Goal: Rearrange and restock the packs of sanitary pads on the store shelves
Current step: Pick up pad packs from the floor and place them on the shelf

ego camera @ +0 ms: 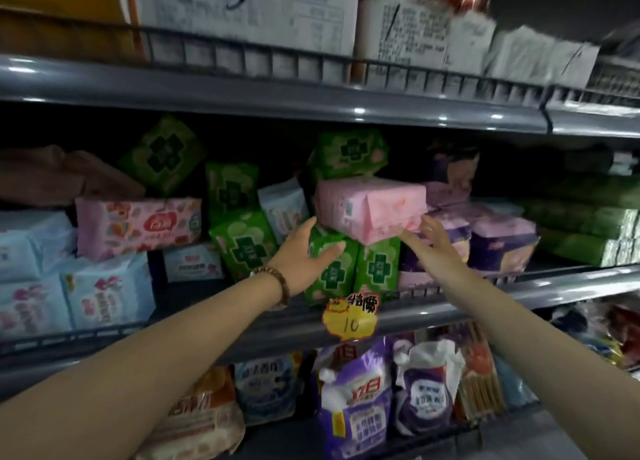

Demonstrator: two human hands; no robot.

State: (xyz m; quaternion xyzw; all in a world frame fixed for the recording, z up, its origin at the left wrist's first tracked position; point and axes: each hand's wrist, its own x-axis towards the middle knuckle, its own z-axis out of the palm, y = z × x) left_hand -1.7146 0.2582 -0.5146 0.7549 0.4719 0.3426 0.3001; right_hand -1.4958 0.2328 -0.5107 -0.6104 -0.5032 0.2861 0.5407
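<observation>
On the middle shelf (571, 286), about halfway along its front edge, a pink pack (370, 207) of pads lies flat across the tops of two upright green packs (377, 267) that stand side by side just behind the front rail. A top green pack (349, 151) rests tilted on the pink one. The left hand (304, 248), with a beaded bracelet (280, 283) on its wrist, is spread wide: its straight fingers lie against the face of the left upright green pack and its thumb points up to the pink pack's lower left corner, gripping nothing. The right hand (429, 241) is likewise spread, fingers apart and holding nothing, its fingertips at the pink pack's lower right corner; whether they touch it cannot be told. A yellow price tag (349, 317) marked "10" hangs on the shelf's front edge below the green packs. Toward the left end sit light blue packs (107, 286) with a wide pink pack (138, 224) above them. Purple packs (502, 241) stand just right of the right hand, and green stacks (588, 231) fill the right end. White cartons (249, 9) line the shelf above; detergent pouches (356, 411) stand on the one below.
</observation>
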